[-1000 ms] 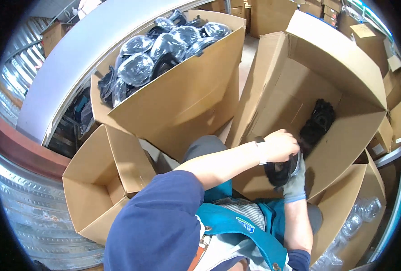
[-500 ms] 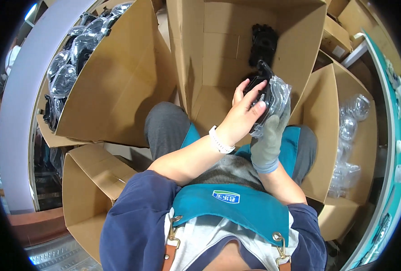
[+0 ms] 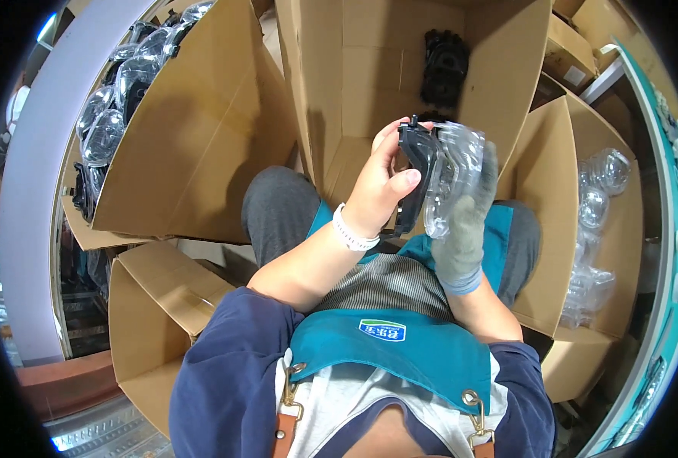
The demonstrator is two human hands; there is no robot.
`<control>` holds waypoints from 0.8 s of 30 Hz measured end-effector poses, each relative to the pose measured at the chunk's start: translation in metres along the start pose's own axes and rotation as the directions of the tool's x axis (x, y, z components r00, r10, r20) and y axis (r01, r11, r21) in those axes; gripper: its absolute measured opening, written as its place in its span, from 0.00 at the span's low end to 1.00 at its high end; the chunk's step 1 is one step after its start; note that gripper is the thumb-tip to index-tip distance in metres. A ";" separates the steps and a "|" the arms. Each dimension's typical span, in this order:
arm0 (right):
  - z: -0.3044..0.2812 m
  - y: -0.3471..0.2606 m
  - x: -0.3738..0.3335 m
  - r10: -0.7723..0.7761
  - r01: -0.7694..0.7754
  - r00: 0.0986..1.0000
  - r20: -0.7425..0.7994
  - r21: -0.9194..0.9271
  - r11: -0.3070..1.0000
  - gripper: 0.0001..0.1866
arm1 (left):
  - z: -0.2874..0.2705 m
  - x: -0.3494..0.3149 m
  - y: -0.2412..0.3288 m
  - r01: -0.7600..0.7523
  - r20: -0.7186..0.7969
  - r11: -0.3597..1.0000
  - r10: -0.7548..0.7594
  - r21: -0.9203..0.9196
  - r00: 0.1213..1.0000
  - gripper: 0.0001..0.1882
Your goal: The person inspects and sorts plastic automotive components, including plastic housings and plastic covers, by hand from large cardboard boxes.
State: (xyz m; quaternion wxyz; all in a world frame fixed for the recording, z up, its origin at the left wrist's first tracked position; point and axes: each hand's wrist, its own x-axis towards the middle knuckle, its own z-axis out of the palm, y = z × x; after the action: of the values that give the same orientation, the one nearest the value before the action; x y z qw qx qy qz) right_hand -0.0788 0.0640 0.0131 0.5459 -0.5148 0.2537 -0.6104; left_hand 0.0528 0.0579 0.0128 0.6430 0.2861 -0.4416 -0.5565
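Note:
My left hand (image 3: 381, 183), bare with a white wristband, is closed around a black plastic frame part (image 3: 415, 179), thumb on its near face. Beside it my right hand (image 3: 465, 229), in a grey glove, grips a clear plastic cover (image 3: 455, 179) with a moulded, curved shape. A narrow gap shows between the black part and the cover. Both are held upright above my lap, in front of the tall cardboard box (image 3: 373, 84). Inside that box, against its right side, several black parts (image 3: 444, 69) lie stacked.
At the left stands a large box (image 3: 194, 145) with black parts fitted with clear covers (image 3: 136, 80). A box (image 3: 541, 221) on the right holds loose clear covers (image 3: 592, 206). Nearer on the left is an open carton (image 3: 144, 336). A teal-edged bench (image 3: 671, 229) runs along the right.
The clear cover has come apart from the black part, my left hand turning the part upright and drawing it left. Both hands have come slightly nearer to me.

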 end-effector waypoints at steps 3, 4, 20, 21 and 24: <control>-0.005 -0.005 -0.002 0.170 -0.175 0.983 0.066 0.080 0.981 0.39 | -0.001 0.001 0.013 -0.029 0.024 0.993 0.026 0.112 0.999 0.36; -0.005 -0.004 -0.002 0.159 -0.167 0.982 0.104 0.073 0.983 0.39 | 0.000 0.001 0.015 -0.046 0.025 0.957 0.041 0.287 0.999 0.37; -0.003 0.011 0.006 0.197 -0.197 0.980 0.000 0.019 0.980 0.25 | 0.012 -0.002 -0.006 -0.057 -0.067 0.998 0.059 0.035 0.996 0.37; -0.006 0.013 0.005 0.199 -0.199 0.980 -0.004 0.019 0.980 0.25 | 0.013 -0.002 -0.006 -0.007 -0.074 0.999 0.004 -0.038 0.997 0.37; -0.022 0.016 -0.001 0.528 -0.583 0.802 0.280 0.564 0.585 0.21 | 0.012 -0.001 -0.012 -0.021 0.006 0.998 0.021 -0.065 1.000 0.34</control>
State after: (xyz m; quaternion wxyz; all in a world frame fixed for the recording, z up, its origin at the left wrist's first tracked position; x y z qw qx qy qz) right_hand -0.0925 0.0553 -0.0090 0.8571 -0.2227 0.1617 -0.4354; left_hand 0.0367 0.0576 0.0072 0.6564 0.2587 -0.4284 -0.5646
